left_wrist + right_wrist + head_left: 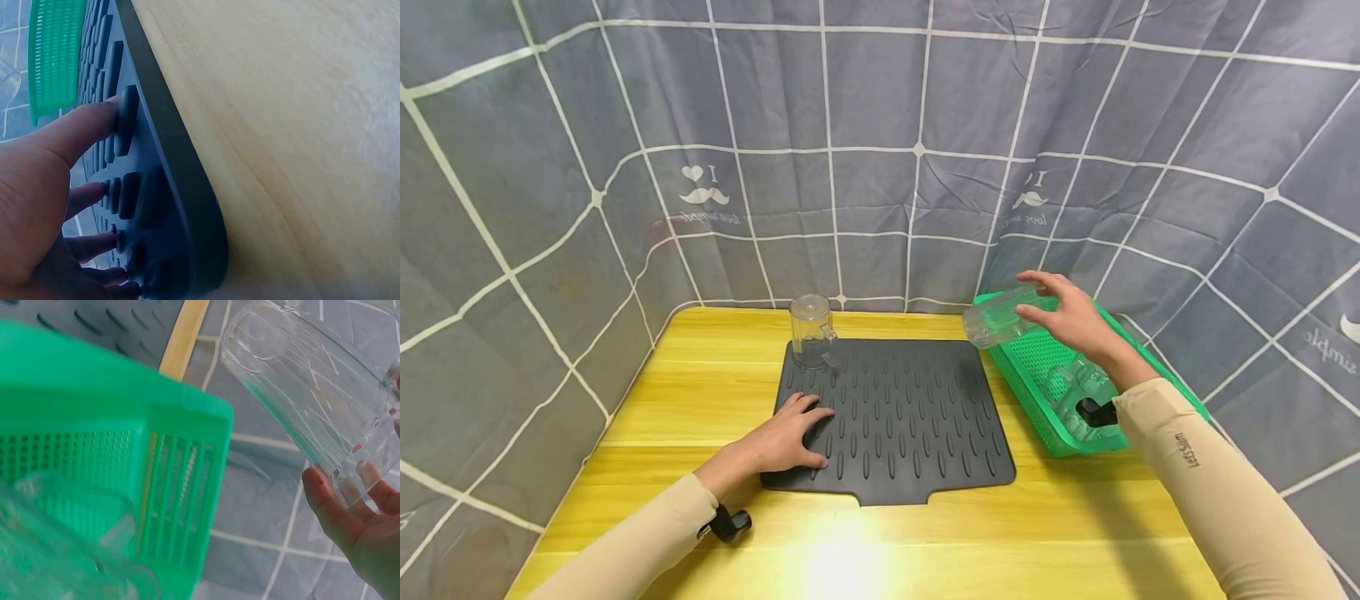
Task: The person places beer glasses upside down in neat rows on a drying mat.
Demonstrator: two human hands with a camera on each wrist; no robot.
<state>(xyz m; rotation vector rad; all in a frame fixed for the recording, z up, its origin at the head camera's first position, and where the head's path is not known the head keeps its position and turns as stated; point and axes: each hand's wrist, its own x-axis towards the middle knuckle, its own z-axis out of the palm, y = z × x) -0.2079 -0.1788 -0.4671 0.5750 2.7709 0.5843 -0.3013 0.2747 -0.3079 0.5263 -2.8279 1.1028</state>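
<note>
My right hand [1071,321] grips a clear glass mug [1000,317] near one end, tilted, above the far left side of the green basket [1026,400]. In the right wrist view, the base of this mug [300,394] points up and left, away from the fingers. More clear glassware [1086,387] lies inside the basket. My left hand [786,437] rests on the left part of the black ridged mat [910,417], fingers spread and fingertips touching its ridges. Another clear glass mug [811,337] stands on the mat's far left corner, seemingly upside down, handle toward the right.
The mat lies on a yellow wood-grain table [715,400], with the basket close to its right side. A grey curtain with white grid lines [880,200] hangs behind the table and along both sides.
</note>
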